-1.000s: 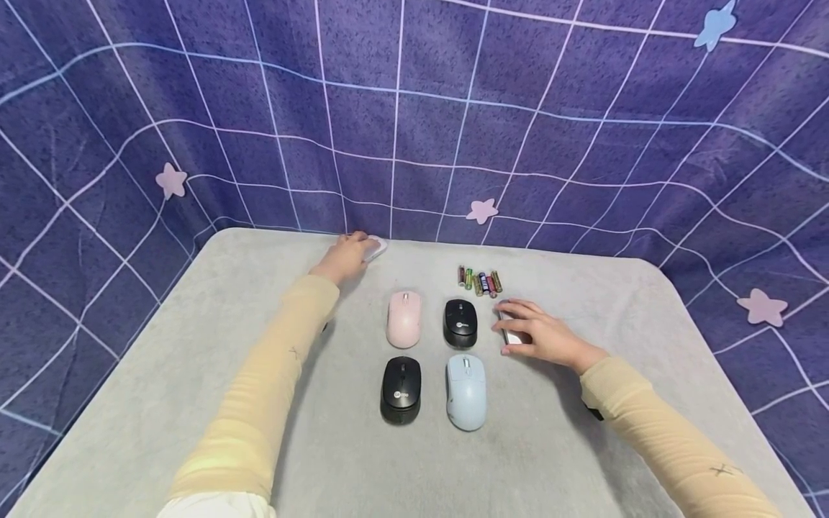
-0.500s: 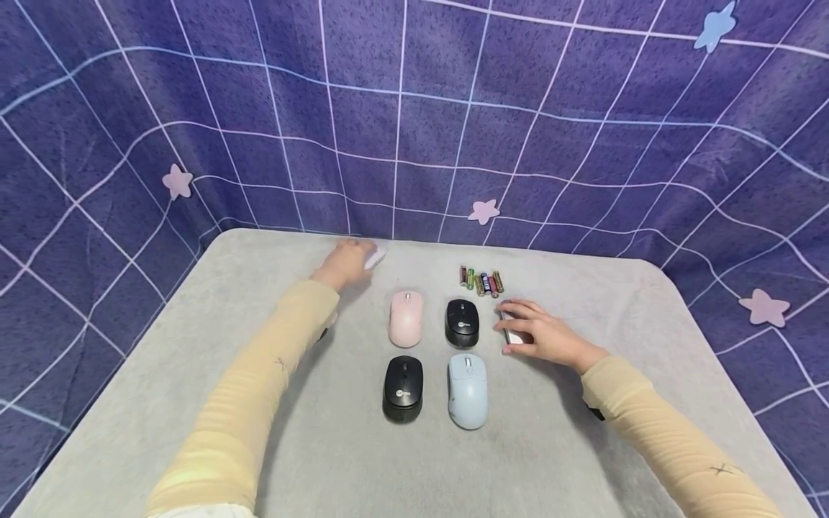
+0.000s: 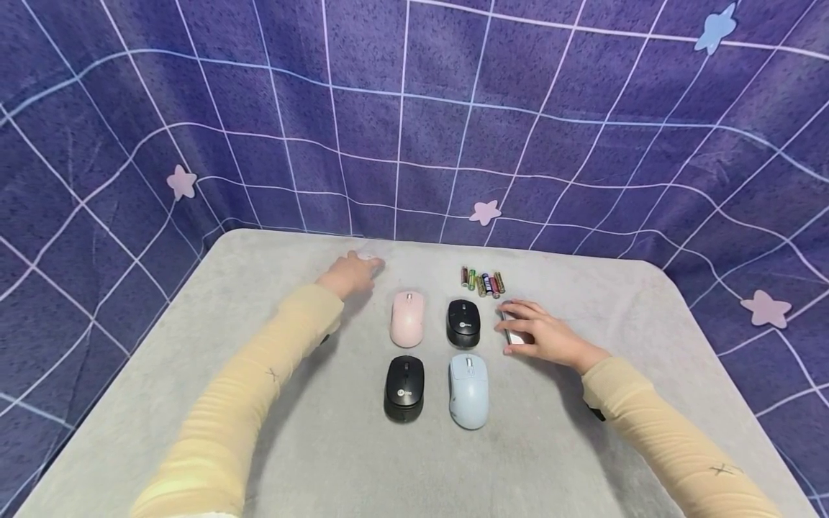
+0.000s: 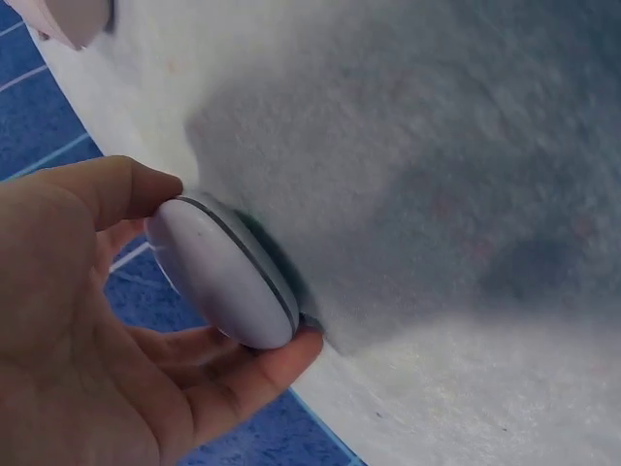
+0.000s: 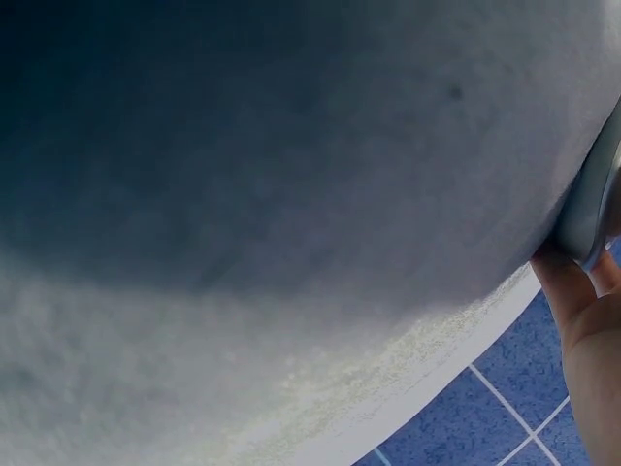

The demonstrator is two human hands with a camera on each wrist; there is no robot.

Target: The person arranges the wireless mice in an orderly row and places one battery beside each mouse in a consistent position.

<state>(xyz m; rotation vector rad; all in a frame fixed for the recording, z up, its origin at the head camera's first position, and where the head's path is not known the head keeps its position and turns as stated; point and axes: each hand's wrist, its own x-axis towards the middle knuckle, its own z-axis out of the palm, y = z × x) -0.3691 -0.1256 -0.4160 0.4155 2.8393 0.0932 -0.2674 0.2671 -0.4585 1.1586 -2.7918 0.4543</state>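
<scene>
At the far left of the table, my left hand (image 3: 350, 276) pinches a pale lilac-white computer mouse (image 4: 221, 274) between thumb and fingertips. The left wrist view has it tipped on the table surface, and the head view mostly hides it behind the hand. My right hand (image 3: 546, 338) grips a white-and-grey mouse (image 3: 515, 336) by its sides, fingers over the top; only its edge (image 5: 585, 216) shows in the right wrist view. Between the hands sit a pink mouse (image 3: 407, 320), a black mouse (image 3: 463, 324), another black mouse (image 3: 404, 388) and a light blue mouse (image 3: 469, 392).
Several small batteries (image 3: 482, 283) lie in a row behind the upper black mouse. The pale grey table (image 3: 311, 446) has a rounded back edge. A purple curtain (image 3: 401, 129) with grid lines and stars hangs behind and beside it.
My left hand has drawn slightly back toward me and turned, with the pale mouse still held and now largely hidden in the head view. The right hand stays put on its mouse.
</scene>
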